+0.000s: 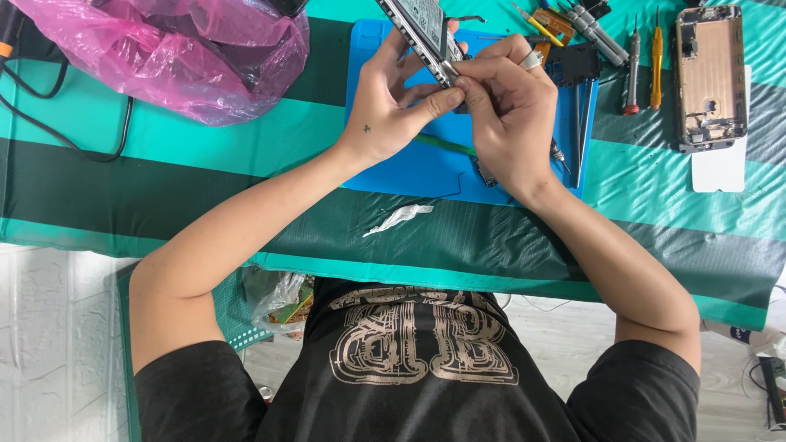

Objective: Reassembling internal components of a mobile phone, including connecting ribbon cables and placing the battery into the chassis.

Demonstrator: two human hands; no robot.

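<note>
Opened phone (419, 29), held on edge above the blue mat (385, 164), its upper end cut off by the frame's top edge; a pale label on its exposed face, print too small to read. Left hand (393, 106) closed around the phone's lower end, thumb pressed toward the right fingers; right hand (509, 115) pinched shut on a small part at the phone's edge, the part itself hidden by the fingertips; a ring on one right finger. Green strip (446, 146) on the mat, partly covered by both hands; small dark component (485, 173) just below the right hand, hard to make out. White scrap (399, 218) on the striped green cloth (164, 155) near the mat's front edge. Screwdrivers (643, 57) right of the mat; beyond them a second phone (711, 78), back open, lying on a white card (720, 168). Pink bag (180, 49) at upper left, contents obscured; black cable (74, 131) beside it, running out of view.
</note>
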